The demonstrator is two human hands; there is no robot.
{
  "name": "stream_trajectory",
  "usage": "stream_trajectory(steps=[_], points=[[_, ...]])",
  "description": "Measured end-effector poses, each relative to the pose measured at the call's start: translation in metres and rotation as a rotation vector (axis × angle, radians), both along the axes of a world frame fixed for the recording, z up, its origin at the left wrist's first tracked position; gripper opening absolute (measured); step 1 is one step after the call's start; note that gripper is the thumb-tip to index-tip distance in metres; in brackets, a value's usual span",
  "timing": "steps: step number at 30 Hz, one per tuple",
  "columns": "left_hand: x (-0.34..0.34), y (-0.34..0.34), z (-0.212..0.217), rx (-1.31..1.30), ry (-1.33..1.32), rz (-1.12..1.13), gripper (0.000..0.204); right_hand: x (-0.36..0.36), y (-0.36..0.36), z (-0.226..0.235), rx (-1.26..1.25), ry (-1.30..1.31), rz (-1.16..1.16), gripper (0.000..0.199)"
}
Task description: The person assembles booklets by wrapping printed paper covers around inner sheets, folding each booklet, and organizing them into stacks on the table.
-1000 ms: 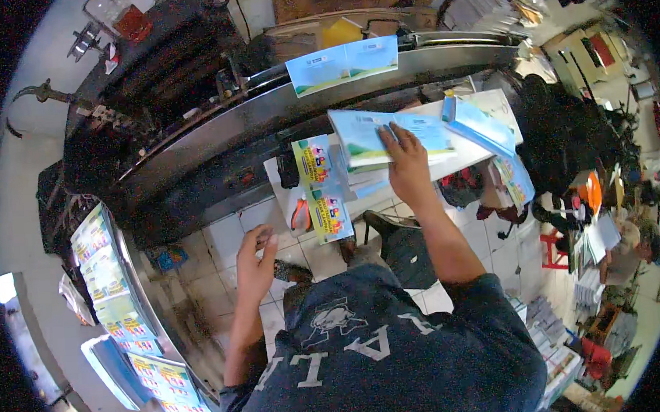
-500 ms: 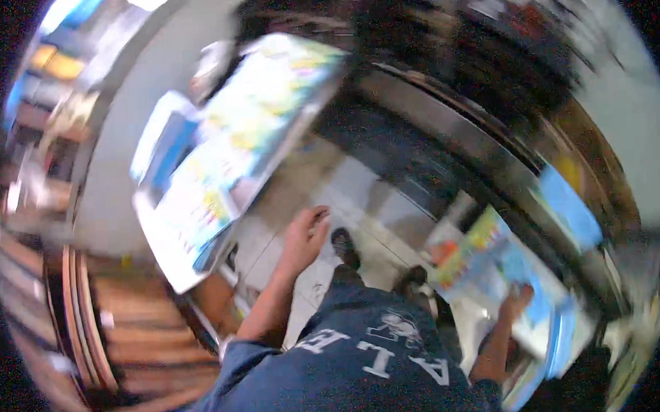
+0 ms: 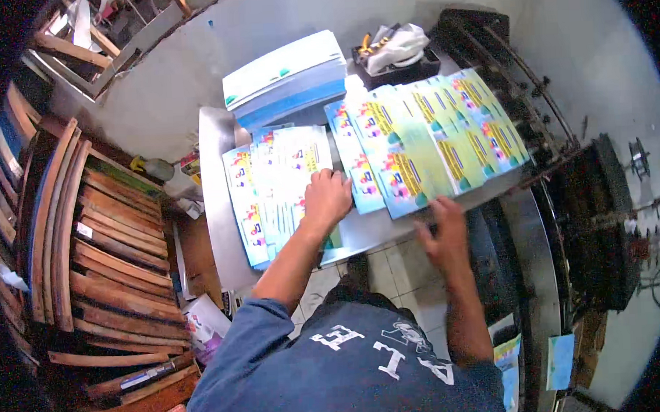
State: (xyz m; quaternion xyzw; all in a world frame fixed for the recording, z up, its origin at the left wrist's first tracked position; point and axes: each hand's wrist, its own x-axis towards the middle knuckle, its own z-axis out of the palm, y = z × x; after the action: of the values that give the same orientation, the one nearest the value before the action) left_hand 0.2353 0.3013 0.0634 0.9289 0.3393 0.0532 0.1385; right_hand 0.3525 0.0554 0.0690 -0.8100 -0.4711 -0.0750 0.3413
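Soft daylight is falling evenly — glare is washing out the sheets (image 3: 285, 186), motion is blurring the right hand (image 3: 443, 238), and fisheye is bending the dark rim.

left hand (image 3: 327, 197): fingers curled, palm down | right hand (image 3: 445, 234): fingers spread, blurred

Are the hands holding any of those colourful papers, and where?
Left hand presses on the right edge of the fanned colourful printed sheets. Right hand, blurred, touches the near edge of the neighbouring fan; grip unclear.

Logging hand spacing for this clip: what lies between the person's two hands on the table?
In the head view, the fanned printed sheets' lower-left corner and bare metal table lie between left hand and right hand.
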Motion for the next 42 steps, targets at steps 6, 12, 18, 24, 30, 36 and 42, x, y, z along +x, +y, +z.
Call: stream_trajectory(steps=[6, 12, 18, 24, 30, 36, 42], points=[[0.003, 0.040, -0.002, -0.023, -0.172, 0.049, 0.033, -0.018, 0.143, 0.014, -0.310, -0.026, 0.153, 0.067], [0.038, 0.066, -0.009, -0.370, -0.276, 0.162, 0.040, -0.001, 0.175, 0.007, -0.557, 0.075, 0.155, 0.076], [0.093, 0.083, -0.033, -0.661, -0.484, 0.296, 0.042, 0.047, 0.162, -0.009, -0.362, 0.709, 0.265, 0.076], [0.082, 0.074, 0.013, -0.533, -0.571, 0.390, 0.026, 0.059, 0.141, -0.004, -0.252, 0.684, 0.299, 0.068], [0.001, 0.058, 0.129, -0.764, -0.711, 0.142, 0.024, 0.107, 0.115, 0.017, -0.108, 1.108, 0.343, 0.042], [-0.013, 0.012, 0.184, -0.679, -0.272, -0.117, 0.023, 0.141, 0.100, 0.165, -0.031, 0.674, 0.690, 0.026], [0.003, -0.005, 0.190, -0.580, -0.178, -0.455, 0.025, 0.130, 0.119, 0.191, -0.509, 0.766, 1.142, 0.025]])
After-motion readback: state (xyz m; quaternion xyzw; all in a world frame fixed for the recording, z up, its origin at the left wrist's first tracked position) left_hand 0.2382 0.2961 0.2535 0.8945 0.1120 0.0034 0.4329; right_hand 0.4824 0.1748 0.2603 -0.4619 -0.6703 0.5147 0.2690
